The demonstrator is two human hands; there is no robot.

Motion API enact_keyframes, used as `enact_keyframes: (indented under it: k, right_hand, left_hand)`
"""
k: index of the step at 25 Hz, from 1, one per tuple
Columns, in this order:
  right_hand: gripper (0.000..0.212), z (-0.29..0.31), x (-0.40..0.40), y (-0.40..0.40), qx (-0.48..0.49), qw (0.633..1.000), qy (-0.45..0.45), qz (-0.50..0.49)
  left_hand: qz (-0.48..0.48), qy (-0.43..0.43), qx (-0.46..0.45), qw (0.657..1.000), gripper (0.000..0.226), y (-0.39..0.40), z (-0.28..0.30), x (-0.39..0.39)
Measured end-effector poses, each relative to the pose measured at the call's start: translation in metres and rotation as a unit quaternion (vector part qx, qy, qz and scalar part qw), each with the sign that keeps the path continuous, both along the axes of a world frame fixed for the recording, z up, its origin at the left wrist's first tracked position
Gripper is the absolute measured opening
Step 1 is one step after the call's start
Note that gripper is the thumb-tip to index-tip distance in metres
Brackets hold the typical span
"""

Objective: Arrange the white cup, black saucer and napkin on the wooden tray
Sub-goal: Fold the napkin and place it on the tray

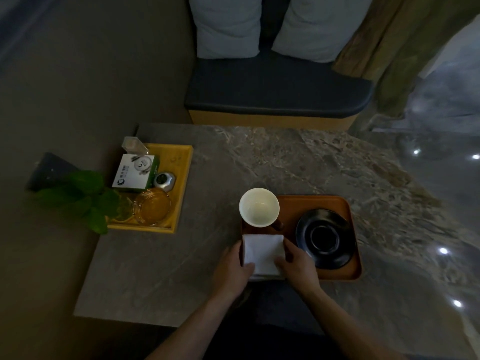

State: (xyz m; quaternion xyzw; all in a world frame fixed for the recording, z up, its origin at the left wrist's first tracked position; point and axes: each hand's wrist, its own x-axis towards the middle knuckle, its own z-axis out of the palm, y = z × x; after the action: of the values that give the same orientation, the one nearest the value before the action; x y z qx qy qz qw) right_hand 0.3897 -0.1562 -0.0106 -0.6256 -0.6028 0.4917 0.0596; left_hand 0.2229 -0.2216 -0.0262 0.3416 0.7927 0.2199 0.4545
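Observation:
A brown wooden tray lies on the stone table in front of me. The white cup stands upright at the tray's far left corner. On the right half of the tray rests the black saucer. A folded white napkin lies at the tray's near left corner. My left hand grips the napkin's left edge, and my right hand pinches its right edge, close to the saucer's rim.
A yellow tray at the table's left holds a white-green box, a glass ashtray and a small dark jar. A leafy plant overhangs its near left corner. A cushioned bench stands beyond the table.

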Motion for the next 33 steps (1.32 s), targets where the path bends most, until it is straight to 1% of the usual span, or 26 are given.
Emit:
enact_keyframes:
  k: [3,6,8,10,12,14,16,19,22,24,26,30,32,33]
  right_hand:
    - [0.053,-0.002,-0.004,0.0,0.037,0.997,-0.055,0.043]
    - [0.065,-0.006,-0.008,-0.002,0.035,0.994,-0.088,0.049]
    - [0.069,-0.007,-0.007,-0.003,0.046,0.993,-0.091,0.056]
    - [0.065,-0.007,-0.002,-0.005,0.064,0.991,-0.096,0.072]
    - [0.07,-0.008,0.005,-0.01,0.089,0.983,-0.115,0.109]
    - [0.074,-0.008,0.013,-0.014,0.115,0.975,-0.122,0.144]
    - [0.067,-0.01,0.017,-0.017,0.145,0.964,-0.135,0.177]
    - [0.049,-0.011,0.024,-0.019,0.188,0.95,-0.147,0.202]
    - [0.041,-0.012,0.026,-0.02,0.202,0.944,-0.154,0.21]
    - [0.039,-0.012,0.026,-0.021,0.211,0.942,-0.152,0.21]
    - [0.039,-0.012,0.028,-0.022,0.219,0.939,-0.155,0.214]
    - [0.042,-0.008,0.027,-0.018,0.198,0.941,-0.158,0.222]
    - [0.044,-0.003,0.024,-0.014,0.213,0.933,-0.178,0.228]
    - [0.045,0.0,0.022,-0.012,0.232,0.927,-0.189,0.224]
  left_hand:
    - [-0.022,0.048,0.007,0.999,0.06,0.004,-0.002,0.003]
    - [-0.064,0.101,0.019,0.993,0.057,0.005,-0.002,0.005]
    - [-0.081,0.139,0.037,0.986,0.063,0.004,-0.003,0.007]
    - [-0.1,0.158,0.051,0.981,0.069,0.001,-0.006,0.007]
    - [-0.139,0.157,0.061,0.976,0.065,-0.007,-0.01,0.003]
    - [-0.201,0.174,0.086,0.96,0.054,-0.016,-0.016,-0.005]
    - [-0.253,0.213,0.118,0.936,0.048,-0.023,-0.021,-0.014]
    - [-0.29,0.238,0.135,0.917,0.046,-0.022,-0.021,-0.021]
    - [-0.314,0.254,0.14,0.904,0.044,-0.018,-0.021,-0.023]
    - [-0.321,0.253,0.138,0.902,0.043,-0.018,-0.021,-0.024]
    - [-0.32,0.247,0.141,0.904,0.044,-0.021,-0.022,-0.025]
    - [-0.32,0.247,0.138,0.904,0.045,-0.022,-0.02,-0.025]
    - [-0.301,0.247,0.137,0.911,0.052,-0.02,-0.018,-0.027]
    - [-0.281,0.242,0.131,0.92,0.057,-0.016,-0.015,-0.031]
